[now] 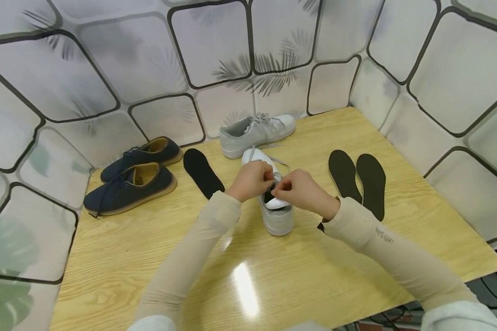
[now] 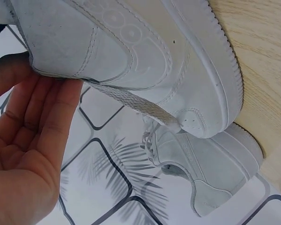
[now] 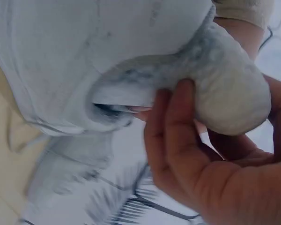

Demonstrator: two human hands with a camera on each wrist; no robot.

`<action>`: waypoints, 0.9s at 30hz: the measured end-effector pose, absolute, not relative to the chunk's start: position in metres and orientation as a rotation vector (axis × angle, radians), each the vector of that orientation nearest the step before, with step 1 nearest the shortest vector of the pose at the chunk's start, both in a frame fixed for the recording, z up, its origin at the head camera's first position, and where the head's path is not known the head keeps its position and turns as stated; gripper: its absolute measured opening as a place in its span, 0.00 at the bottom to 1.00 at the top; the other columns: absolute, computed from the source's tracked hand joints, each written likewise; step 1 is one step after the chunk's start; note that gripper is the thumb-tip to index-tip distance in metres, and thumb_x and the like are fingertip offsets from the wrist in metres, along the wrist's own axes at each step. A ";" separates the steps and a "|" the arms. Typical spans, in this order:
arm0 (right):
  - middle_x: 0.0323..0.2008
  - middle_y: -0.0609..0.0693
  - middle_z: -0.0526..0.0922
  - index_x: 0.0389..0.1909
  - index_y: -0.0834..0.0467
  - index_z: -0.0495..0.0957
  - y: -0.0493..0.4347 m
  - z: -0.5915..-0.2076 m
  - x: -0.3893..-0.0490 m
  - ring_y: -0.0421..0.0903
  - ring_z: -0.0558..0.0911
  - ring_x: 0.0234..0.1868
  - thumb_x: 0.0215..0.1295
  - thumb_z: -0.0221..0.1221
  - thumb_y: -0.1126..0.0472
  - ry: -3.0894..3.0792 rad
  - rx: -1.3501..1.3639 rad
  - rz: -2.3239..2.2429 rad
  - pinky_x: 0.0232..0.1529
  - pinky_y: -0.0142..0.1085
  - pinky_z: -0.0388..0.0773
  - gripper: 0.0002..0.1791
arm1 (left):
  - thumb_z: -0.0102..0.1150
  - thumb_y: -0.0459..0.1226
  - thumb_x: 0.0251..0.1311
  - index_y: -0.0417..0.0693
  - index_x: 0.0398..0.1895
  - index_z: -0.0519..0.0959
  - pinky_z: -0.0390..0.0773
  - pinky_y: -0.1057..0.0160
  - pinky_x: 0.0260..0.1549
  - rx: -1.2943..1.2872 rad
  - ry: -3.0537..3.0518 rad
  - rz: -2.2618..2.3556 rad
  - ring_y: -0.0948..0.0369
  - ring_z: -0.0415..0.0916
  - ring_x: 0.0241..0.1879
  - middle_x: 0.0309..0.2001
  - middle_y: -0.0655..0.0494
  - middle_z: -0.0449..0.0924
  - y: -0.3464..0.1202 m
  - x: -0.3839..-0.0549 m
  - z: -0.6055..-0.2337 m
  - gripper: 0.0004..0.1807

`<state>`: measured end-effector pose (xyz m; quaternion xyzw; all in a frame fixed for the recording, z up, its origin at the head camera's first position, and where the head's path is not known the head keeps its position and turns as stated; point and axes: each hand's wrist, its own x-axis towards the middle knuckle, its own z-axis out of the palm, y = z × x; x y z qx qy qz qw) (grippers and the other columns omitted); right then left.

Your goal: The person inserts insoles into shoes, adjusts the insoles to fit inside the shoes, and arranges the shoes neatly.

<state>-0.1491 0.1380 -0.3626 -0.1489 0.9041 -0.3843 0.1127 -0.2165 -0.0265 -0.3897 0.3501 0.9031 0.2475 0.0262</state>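
Observation:
A white lace-up shoe stands on the table with its heel toward me. My left hand grips the edge of its opening; in the left wrist view the fingers are tucked behind the collar, their tips hidden. Out of the opening at the heel sticks the rounded pale end of an insole, with dark lining beside it in the head view. My right hand holds this end, its fingers curled around it. A loose lace hangs along the shoe's side.
Behind stands a second white shoe, near the patterned wall covering. Two navy shoes are at the left, with a black insole beside them. A pair of dark insoles lies at the right. The table's right edge slopes toward me.

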 end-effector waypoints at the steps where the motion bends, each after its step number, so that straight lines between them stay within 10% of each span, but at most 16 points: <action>1: 0.18 0.44 0.79 0.21 0.58 0.83 0.135 -0.362 -0.145 0.40 0.70 0.21 0.62 0.62 0.60 2.671 -0.460 -1.083 0.25 0.33 0.67 0.11 | 0.65 0.30 0.53 0.45 0.21 0.78 0.72 0.64 0.29 1.081 2.790 0.764 0.60 0.73 0.27 0.25 0.56 0.78 -0.027 -0.216 -0.390 0.07; 10: 0.15 0.45 0.67 0.16 0.56 0.72 0.119 -0.357 -0.111 0.41 0.65 0.19 0.59 0.64 0.62 2.920 -0.716 -0.768 0.21 0.32 0.62 0.15 | 0.67 0.32 0.54 0.46 0.20 0.78 0.72 0.64 0.30 1.104 2.814 0.752 0.60 0.73 0.27 0.24 0.56 0.77 -0.023 -0.214 -0.393 0.09; 27: 0.15 0.45 0.75 0.16 0.58 0.80 0.121 -0.389 -0.152 0.39 0.70 0.18 0.58 0.65 0.67 2.798 -0.726 -0.874 0.22 0.31 0.68 0.12 | 0.66 0.31 0.55 0.47 0.22 0.79 0.72 0.65 0.31 1.105 2.819 0.762 0.61 0.74 0.29 0.26 0.57 0.78 -0.028 -0.215 -0.393 0.07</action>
